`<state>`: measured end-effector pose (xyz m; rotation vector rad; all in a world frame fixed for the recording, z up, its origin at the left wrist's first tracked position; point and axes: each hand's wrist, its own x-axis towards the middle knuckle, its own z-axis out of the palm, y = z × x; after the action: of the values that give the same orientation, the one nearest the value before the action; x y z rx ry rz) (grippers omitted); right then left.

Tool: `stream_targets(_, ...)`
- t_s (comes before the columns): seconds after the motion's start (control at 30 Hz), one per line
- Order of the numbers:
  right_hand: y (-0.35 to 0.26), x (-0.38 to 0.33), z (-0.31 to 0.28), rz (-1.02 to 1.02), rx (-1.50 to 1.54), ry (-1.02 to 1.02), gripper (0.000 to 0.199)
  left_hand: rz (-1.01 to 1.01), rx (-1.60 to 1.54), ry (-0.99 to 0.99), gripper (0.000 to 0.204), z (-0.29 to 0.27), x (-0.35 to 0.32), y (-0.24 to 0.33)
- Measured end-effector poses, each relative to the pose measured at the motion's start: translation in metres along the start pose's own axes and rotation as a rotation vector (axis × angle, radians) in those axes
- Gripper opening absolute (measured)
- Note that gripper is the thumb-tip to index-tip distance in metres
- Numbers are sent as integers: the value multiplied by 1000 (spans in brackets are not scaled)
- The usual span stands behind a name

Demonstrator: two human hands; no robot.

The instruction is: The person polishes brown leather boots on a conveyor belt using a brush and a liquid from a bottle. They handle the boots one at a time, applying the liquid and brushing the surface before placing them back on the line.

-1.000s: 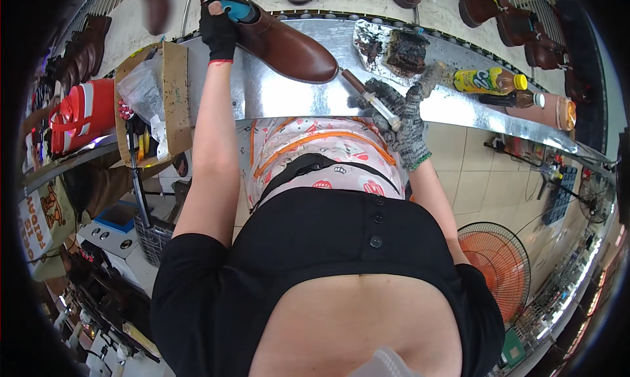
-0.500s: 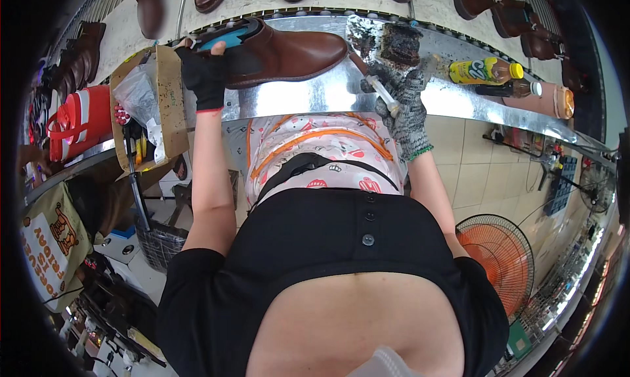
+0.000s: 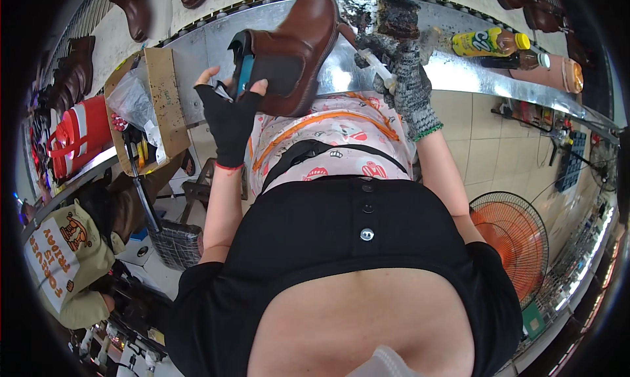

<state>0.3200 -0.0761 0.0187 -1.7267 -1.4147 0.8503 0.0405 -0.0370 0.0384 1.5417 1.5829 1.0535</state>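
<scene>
A brown leather boot (image 3: 303,45) with a dark elastic side panel is tilted over the near edge of the metal bench, its toe pointing away. Something bright blue shows inside its opening. My left hand (image 3: 230,118), in a black fingerless glove, grips the boot at its opening, thumb on the side panel. In a grey knitted glove, my right hand (image 3: 410,91) is closed round the pale handle of a slim brush (image 3: 377,65). The brush's brown tip is at the boot's edge near the toe. Beyond that hand sits a dark, crusted block (image 3: 398,17) on a white-smeared patch.
A yellow-labelled drink bottle (image 3: 489,43) and a dark bottle (image 3: 518,61) lie on the bench at right. At left stand a cardboard box (image 3: 169,104) and a red bag (image 3: 79,131). More brown boots (image 3: 131,13) stand on the conveyor beyond. An orange fan (image 3: 508,239) is below right.
The boot has swung from lying sideways to toe-away and come nearer me. My left hand has moved nearer and rightward with it. The brush remains in my right hand.
</scene>
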Motion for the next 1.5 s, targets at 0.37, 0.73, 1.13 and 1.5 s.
stream_targets(0.37, -21, -16, -6, 65, 241, -179, 26, -452, -370, -392, 76, 9, -6, -7)
stream_targets(0.73, -13, -43, -11, 386, 726, -263, 64, -552, -475, -523, 56, 11, -1, 3)
stream_targets(1.13, -38, -68, -54, 156, 396, -270, 43, -731, -845, -392, 47, 37, -9, 20)
stream_targets(1.5, -49, -88, -61, 231, 471, -205, 38, -793, -1047, -400, 35, 43, 0, 53)
